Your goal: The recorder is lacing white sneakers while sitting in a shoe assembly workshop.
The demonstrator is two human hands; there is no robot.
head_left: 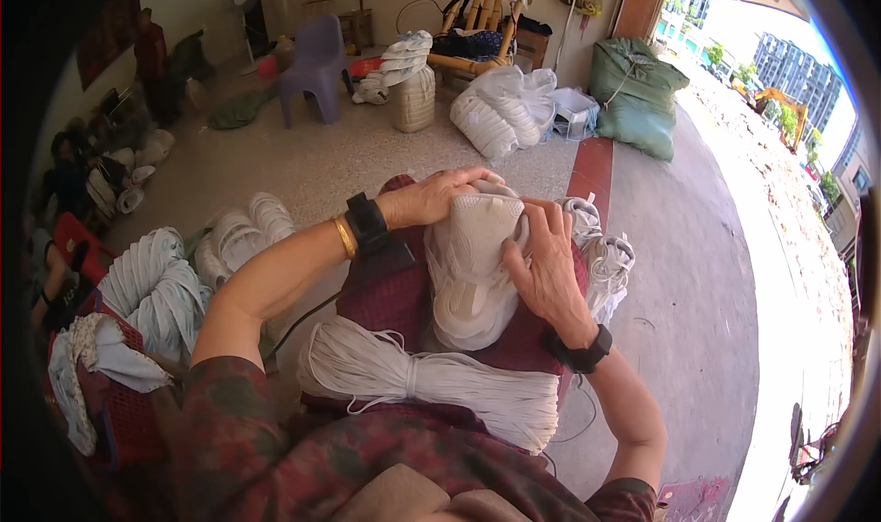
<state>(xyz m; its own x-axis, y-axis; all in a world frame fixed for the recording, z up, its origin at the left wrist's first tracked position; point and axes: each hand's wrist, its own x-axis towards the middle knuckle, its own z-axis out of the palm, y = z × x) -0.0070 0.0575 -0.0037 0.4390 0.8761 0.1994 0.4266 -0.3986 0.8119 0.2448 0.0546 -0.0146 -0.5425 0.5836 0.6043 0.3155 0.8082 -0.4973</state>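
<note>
A white sneaker [470,274] rests on the dark red cloth [385,302] over my lap, its rounded toe towards me. My left hand [436,198] grips its far end from the left, fingers curled over the top edge. From the right, my right hand [549,270] holds its upper side, thumb and fingers pressed around the opening. What the fingertips do inside the opening is hidden. Between the sneaker and my body lies a thick bundle of white shoelaces [413,380], tied round its middle.
More white shoes [610,265] sit just right of my lap, others [243,238] to the left. Stacked pale shoes [161,283] stand near a red basket [133,412]. Farther off are a purple chair [312,68], a stuffed plastic bag [505,109] and a green sack [633,95].
</note>
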